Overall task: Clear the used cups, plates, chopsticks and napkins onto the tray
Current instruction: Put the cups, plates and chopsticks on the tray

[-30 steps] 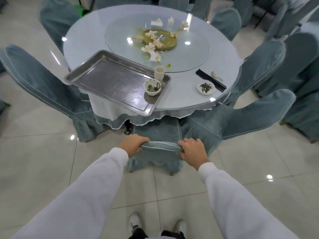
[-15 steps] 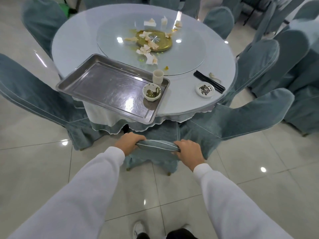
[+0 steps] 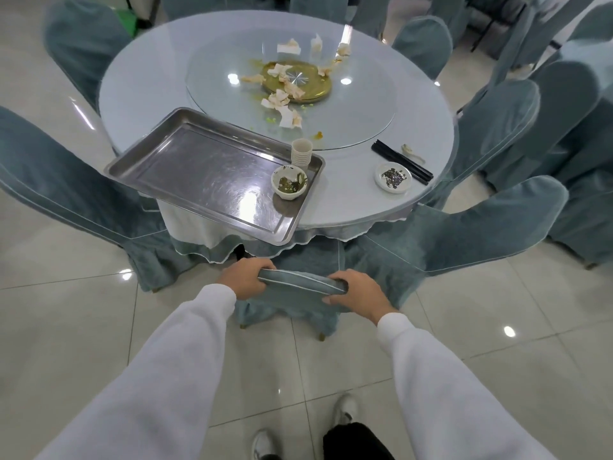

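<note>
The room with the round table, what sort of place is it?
Most likely a restaurant banquet hall after a meal. A big round table carries a glass turntable strewn with used napkins, fabric-covered chairs ring it, and a metal tray holds a dirty bowl and stacked cups.

Left hand [image 3: 244,277] fingers hidden behind chair [image 3: 298,288]
</note>
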`<state>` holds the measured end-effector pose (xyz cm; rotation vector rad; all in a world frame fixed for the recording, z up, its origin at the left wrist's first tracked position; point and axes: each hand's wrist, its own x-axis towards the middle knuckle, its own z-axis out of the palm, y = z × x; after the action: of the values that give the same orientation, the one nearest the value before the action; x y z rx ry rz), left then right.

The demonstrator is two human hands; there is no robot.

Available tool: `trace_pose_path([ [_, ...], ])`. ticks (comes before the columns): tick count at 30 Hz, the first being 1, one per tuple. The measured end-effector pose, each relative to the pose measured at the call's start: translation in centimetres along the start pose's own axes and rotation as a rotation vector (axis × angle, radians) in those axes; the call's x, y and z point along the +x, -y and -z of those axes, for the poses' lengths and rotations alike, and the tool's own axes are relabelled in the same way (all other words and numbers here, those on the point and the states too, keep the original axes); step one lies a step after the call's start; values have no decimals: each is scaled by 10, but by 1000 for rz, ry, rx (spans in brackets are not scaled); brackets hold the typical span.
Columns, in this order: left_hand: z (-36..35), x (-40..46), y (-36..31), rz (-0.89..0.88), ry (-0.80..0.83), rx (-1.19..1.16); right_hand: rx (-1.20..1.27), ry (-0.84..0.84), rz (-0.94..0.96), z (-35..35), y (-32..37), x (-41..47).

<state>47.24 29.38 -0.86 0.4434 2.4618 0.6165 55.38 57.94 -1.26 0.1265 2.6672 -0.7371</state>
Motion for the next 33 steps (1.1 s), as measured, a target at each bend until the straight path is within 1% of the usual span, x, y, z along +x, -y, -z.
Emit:
trace_pose_path([
  [1, 0, 3, -2, -1, 3, -29, 72, 42, 8, 7, -5, 2],
  [3, -1, 7, -6, -7, -21, -127, 227, 70, 1, 18, -16, 8],
  [5, -6, 11, -14, -3, -65, -243, 328, 43, 5, 26, -26, 15],
  [11, -22, 23, -68, 117, -338, -429, 458, -28, 67, 51, -59, 29],
  [14, -27, 31, -87, 130, -394, -496, 579, -70, 74, 63, -70, 35],
  [18, -39, 43, -112, 157, -411, -499, 730, -89, 48, 78, -86, 42],
  [23, -45, 63, -134, 140, -455, -496, 829, -83, 17, 94, -99, 59],
  [28, -44, 92, -145, 134, -354, -462, 893, -74, -67, 94, -111, 83],
  [31, -41, 120, -142, 106, -337, -456, 930, -87, -107, 94, -115, 104],
  [33, -37, 137, -140, 113, -328, -480, 954, -89, -185, 96, -117, 113],
])
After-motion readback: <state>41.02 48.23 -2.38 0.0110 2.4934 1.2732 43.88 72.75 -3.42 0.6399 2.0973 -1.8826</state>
